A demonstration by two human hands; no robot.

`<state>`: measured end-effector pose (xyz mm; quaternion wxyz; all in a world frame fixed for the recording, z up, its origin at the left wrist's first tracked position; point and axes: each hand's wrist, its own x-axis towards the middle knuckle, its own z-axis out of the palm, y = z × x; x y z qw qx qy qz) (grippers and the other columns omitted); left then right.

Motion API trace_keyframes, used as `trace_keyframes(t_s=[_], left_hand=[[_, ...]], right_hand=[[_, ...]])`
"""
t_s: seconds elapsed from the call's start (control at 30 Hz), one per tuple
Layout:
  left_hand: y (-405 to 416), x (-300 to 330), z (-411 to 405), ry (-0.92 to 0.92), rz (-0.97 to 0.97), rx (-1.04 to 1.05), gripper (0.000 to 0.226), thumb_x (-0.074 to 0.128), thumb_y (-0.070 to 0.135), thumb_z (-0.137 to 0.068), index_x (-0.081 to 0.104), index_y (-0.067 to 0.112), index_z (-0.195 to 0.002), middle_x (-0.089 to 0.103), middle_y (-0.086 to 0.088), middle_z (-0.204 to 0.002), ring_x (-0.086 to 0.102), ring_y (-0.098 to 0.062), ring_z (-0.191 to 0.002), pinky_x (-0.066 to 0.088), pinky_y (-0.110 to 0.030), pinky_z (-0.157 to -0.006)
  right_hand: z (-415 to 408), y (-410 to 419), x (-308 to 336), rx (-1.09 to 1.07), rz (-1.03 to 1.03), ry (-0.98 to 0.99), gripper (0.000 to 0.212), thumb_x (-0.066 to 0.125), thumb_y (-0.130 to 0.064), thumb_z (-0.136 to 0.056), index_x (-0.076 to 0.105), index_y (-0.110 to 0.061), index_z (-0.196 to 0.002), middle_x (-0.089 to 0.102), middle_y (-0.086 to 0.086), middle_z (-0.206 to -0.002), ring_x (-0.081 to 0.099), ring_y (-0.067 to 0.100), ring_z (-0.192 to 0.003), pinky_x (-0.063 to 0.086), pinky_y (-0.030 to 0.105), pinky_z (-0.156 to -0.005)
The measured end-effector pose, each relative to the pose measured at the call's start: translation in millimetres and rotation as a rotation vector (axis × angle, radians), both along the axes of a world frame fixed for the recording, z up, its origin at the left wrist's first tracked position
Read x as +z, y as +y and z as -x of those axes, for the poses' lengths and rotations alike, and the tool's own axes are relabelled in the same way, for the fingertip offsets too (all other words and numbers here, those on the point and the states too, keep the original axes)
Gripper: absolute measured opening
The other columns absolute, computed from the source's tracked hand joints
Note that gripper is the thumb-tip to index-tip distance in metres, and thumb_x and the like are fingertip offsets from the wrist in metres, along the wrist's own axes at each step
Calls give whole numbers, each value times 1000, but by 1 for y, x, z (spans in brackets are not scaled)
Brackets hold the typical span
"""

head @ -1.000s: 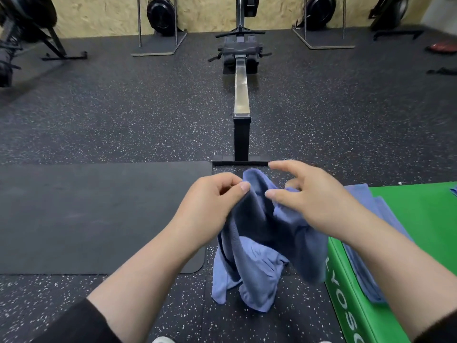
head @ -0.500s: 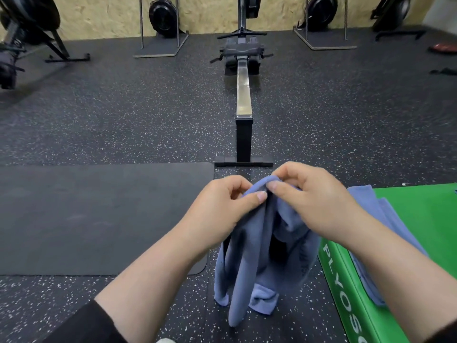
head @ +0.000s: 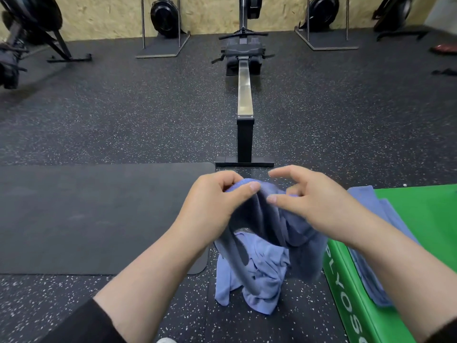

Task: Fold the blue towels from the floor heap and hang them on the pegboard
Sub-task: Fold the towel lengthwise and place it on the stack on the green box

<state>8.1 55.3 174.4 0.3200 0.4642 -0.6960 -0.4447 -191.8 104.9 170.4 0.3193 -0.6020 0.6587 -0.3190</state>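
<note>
I hold a blue towel (head: 277, 226) in the air above the floor, crumpled and hanging down. My left hand (head: 217, 204) pinches its top edge between thumb and curled fingers. Close beside it, my right hand (head: 311, 201) pinches the same edge with thumb and middle fingers, its index finger sticking out free. Below the hanging cloth, a lighter blue towel heap (head: 257, 280) lies on the speckled floor. Another blue towel (head: 371, 219) lies on the green box, partly under my right forearm. No pegboard is in view.
A green plyo box (head: 425, 214) stands at my right. A dark exercise mat (head: 99, 214) lies on the floor at my left. A rowing machine rail (head: 244, 100) runs straight ahead, with its foot just beyond my hands. More gym machines line the far wall.
My right hand has shifted its hold along the towel's top edge and its index finger has lifted off. The towel has bunched and swung, and the heap beneath shows more.
</note>
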Motion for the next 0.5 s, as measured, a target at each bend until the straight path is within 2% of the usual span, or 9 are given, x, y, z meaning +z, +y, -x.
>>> trace_keyframes(t_s=[0.07,0.1,0.17,0.2,0.27,0.3,0.37,0.43,0.5], left_hand=[[3,2,4,-13,-19,-43,27,72,38,-90,70,16,-73,52,9,-62,43,-6,-60,33,-23,-57],[4,3,6,-22,-24,-60,30,72,38,-90,69,15,-71,50,8,-60,40,-6,-59,31,-23,-56],[5,4,9,-35,-20,-69,34,73,38,-89,65,15,-65,44,9,-57,35,-6,-55,27,-22,-53],[5,4,10,-32,-15,-63,36,74,38,-88,63,16,-63,42,10,-56,34,-6,-54,26,-22,-52],[3,3,10,-9,-4,-44,36,76,39,-86,64,14,-64,44,10,-56,35,-5,-55,27,-23,-53],[1,2,10,3,3,-35,36,77,40,-85,65,12,-66,46,9,-57,35,-6,-56,27,-24,-54],[2,2,10,20,3,-35,38,78,40,-84,64,9,-67,44,8,-57,34,-7,-56,26,-25,-54],[3,1,9,25,-1,-49,38,78,39,-85,63,9,-67,44,8,-56,33,-7,-56,25,-26,-54],[3,0,8,21,5,-47,35,78,39,-85,63,13,-67,44,10,-55,34,-7,-55,26,-25,-53]], right_hand=[[-4,1,3,81,4,-22,47,73,-30,-90,55,-38,-133,43,-8,-48,36,6,-46,29,19,-48],[-5,2,3,113,4,-28,48,72,-29,-91,55,-39,-135,43,-7,-49,36,7,-47,30,20,-49],[-8,2,0,178,19,-40,34,70,-32,-92,62,-39,-124,47,-5,-51,38,8,-50,34,25,-52],[-9,1,-1,196,28,-47,25,69,-39,-90,66,-38,-115,56,-1,-55,45,12,-54,42,33,-57],[-9,-1,-4,176,45,-64,27,65,-52,-83,71,-31,-100,73,8,-78,64,29,-71,54,51,-78],[-8,-1,-3,162,54,-67,31,64,-54,-81,72,-28,-97,75,7,-84,67,30,-79,53,55,-83],[-8,0,-2,173,61,-84,30,66,-52,-81,71,-27,-96,74,9,-81,64,25,-72,52,52,-79],[-9,1,-1,188,71,-93,15,70,-39,-89,70,-25,-93,70,8,-73,54,16,-64,49,46,-69],[-9,1,-2,144,120,-57,13,68,-27,-95,69,-21,-83,61,-7,-61,46,6,-60,41,35,-61]])
